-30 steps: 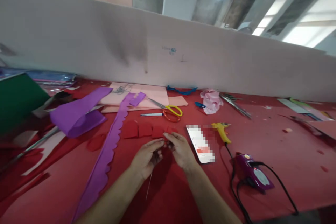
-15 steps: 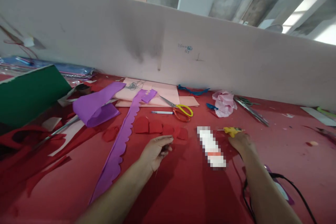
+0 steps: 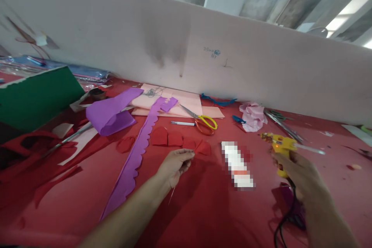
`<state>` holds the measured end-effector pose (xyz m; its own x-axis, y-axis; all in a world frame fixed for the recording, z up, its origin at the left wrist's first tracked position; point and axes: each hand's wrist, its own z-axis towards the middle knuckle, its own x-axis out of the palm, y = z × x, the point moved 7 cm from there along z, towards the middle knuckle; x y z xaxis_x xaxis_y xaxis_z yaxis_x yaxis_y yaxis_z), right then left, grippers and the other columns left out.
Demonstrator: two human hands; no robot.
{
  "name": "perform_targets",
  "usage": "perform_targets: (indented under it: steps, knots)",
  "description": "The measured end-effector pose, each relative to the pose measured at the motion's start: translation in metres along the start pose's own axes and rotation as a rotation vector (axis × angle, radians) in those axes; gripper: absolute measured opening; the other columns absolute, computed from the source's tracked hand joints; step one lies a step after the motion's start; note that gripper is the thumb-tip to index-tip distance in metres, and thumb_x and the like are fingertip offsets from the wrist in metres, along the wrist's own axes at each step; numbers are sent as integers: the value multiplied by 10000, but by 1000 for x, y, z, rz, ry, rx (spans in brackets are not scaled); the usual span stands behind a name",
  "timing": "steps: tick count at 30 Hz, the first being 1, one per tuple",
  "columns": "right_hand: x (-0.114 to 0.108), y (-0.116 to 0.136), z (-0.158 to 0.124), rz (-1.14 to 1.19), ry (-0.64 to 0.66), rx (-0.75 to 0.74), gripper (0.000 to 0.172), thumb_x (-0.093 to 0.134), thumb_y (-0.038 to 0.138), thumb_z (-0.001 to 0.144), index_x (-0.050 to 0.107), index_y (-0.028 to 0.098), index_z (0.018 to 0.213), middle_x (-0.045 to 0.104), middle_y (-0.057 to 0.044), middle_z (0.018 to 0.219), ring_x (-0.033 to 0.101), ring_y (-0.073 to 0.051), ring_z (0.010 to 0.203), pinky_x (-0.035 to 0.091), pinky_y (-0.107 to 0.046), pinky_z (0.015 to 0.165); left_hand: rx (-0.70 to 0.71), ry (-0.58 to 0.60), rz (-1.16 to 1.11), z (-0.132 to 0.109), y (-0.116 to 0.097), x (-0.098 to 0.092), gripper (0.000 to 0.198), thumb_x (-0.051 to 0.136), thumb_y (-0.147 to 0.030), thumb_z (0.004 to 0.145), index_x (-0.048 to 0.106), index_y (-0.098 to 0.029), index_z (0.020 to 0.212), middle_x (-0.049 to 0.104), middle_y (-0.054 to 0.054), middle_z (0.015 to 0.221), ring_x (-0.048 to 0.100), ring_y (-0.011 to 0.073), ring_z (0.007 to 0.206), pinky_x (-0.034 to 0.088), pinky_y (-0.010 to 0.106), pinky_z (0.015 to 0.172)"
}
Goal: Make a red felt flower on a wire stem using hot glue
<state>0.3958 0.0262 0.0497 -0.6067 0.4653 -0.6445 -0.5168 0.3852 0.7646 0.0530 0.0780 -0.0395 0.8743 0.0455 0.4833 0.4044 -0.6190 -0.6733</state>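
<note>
My right hand [image 3: 302,174] grips a yellow hot glue gun [image 3: 280,144] by its handle, above the table. Its nozzle points left, a translucent glue stick sticks out to the right, and a dark cord hangs below. My left hand [image 3: 176,164] is closed in a pinch on a thin wire [image 3: 172,196], whose lower end shows beneath the palm. Just beyond those fingertips lie several small red cut pieces [image 3: 175,139] in a row; whether the fingertips touch the nearest one I cannot tell.
Scissors [image 3: 207,121] with yellow and orange handles and a white pen [image 3: 182,123] lie beyond the red pieces. A scalloped purple strip [image 3: 132,168] runs along the left, near a green box [image 3: 43,95]. A pixelated white strip [image 3: 236,164] lies between my hands. A pale partition [image 3: 130,35] stands behind.
My right hand has lifted the glue gun off the table and turned it, bringing it rightward and nearer. My left hand keeps its pinch, almost unmoved. The view has shifted slightly.
</note>
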Motion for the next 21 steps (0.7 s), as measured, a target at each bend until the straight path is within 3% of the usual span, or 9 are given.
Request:
perform_targets:
  steps: [3,7,10,14,21]
  knots:
    - [21,14,-46,305,156,77,312,677,451,663,597,200,830,551,4,600,486,-143,492,368,-244,439,13,-6,31,0,0,-1,136,723,-151,574,659,-132,692,559,-30,528,469,43,439,339,170,457]
    - [52,39,-92,232,337,64,382,612,532,724,639,178,865,639,-47,662,555,-180,555,414,-263,478,40,10,49,0,-1,1,152,748,-167,561,668,-130,684,565,-20,517,485,50,449,345,180,471]
    - [77,61,-114,191,526,-22,429,561,573,744,651,169,858,659,-61,669,528,-154,474,418,-266,458,48,24,71,-2,-2,3,170,759,-180,554,672,-123,688,562,-15,503,491,55,445,327,179,461]
    - [93,74,-124,262,591,-54,434,517,587,763,612,170,840,565,3,524,442,-106,388,356,-228,397,65,33,83,-6,-6,6,163,756,-182,547,672,-116,670,554,-13,495,479,54,438,278,178,434]
    - [105,56,-123,270,591,32,388,559,558,746,569,173,790,449,58,450,378,-80,373,288,-191,370,68,31,132,-3,-4,5,147,728,-181,584,685,-120,711,581,-5,511,501,66,458,307,192,476]
